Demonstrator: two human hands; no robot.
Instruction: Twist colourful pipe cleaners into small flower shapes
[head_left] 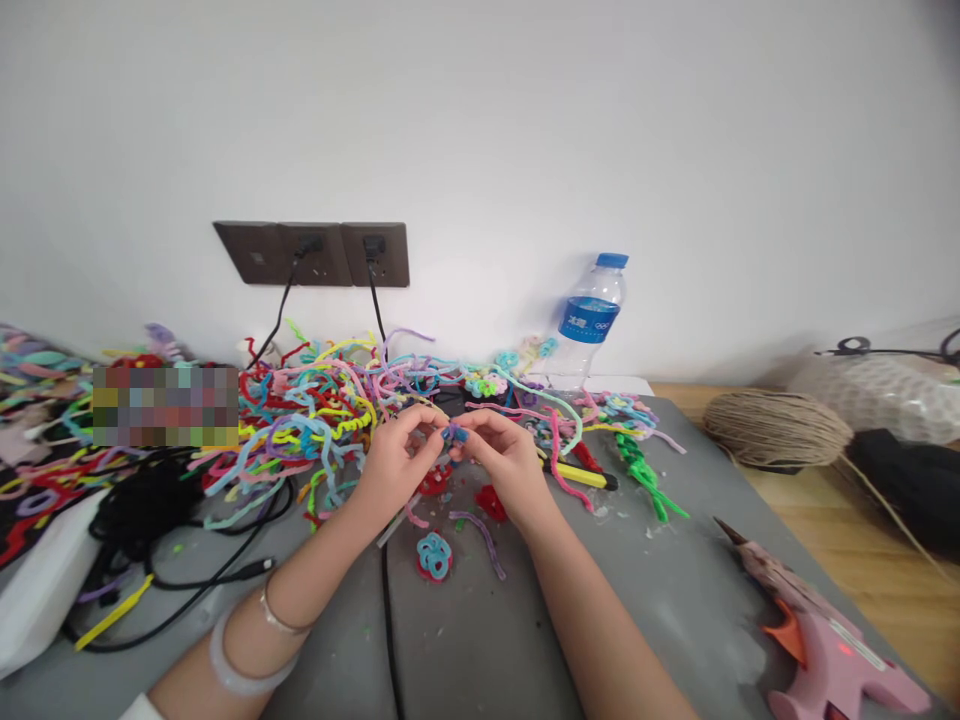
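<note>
Purple piece point(454, 430): beyond blue flower point(434, 554), pinched in my grip, left hand point(405, 452) and right hand point(504, 455) equally near; long axis unclear.

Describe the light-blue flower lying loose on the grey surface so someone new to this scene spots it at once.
On the grey surface, look between the person's forearms. Nearer the person than the left hand and right hand, the flower lies left of a curved purple strip. Its light-blue loops on a red backing set it apart from the red piece by the right hand.
</note>
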